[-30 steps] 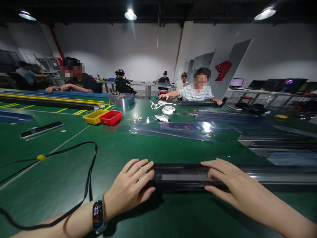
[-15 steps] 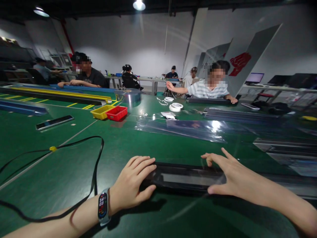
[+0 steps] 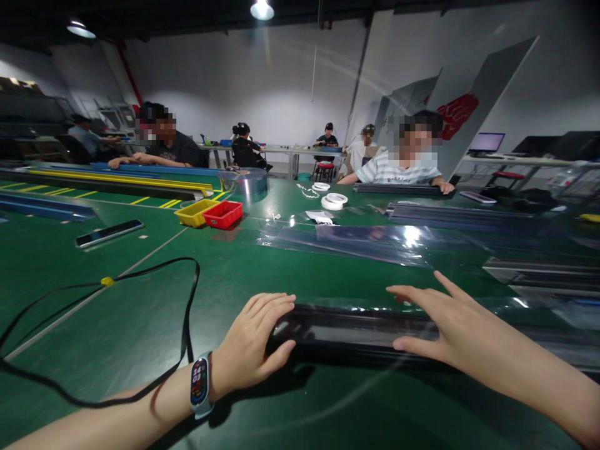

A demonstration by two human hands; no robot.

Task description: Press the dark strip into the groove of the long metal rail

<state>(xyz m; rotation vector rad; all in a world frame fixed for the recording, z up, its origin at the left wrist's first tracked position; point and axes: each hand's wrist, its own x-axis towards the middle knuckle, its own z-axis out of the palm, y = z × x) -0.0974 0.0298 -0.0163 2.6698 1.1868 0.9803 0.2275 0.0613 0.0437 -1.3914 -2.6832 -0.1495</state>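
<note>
A long black profile (image 3: 347,334) with a greyish strip along its top lies across the table in front of me. Clear plastic film (image 3: 347,304) shows along its far edge. My left hand (image 3: 255,337) is at the profile's left end, fingers over the far side and thumb on the near side, closed around that end. Over the profile farther right is my right hand (image 3: 457,325), its fingers spread and thumb apart. The right thumb is close to the profile's near part; whether it touches cannot be made out.
Flat clear film sheets (image 3: 356,244) lie beyond the profile. More profiles (image 3: 539,272) rest at right. A black cable (image 3: 187,312) loops beside my left arm. Yellow (image 3: 194,214) and red (image 3: 224,215) trays and a phone (image 3: 110,234) are at left. A co-worker (image 3: 407,165) sits opposite.
My right hand has shifted slightly right and its fingers have lifted a little. The clear film along the far edge shows more. The co-worker opposite has lowered a raised arm.
</note>
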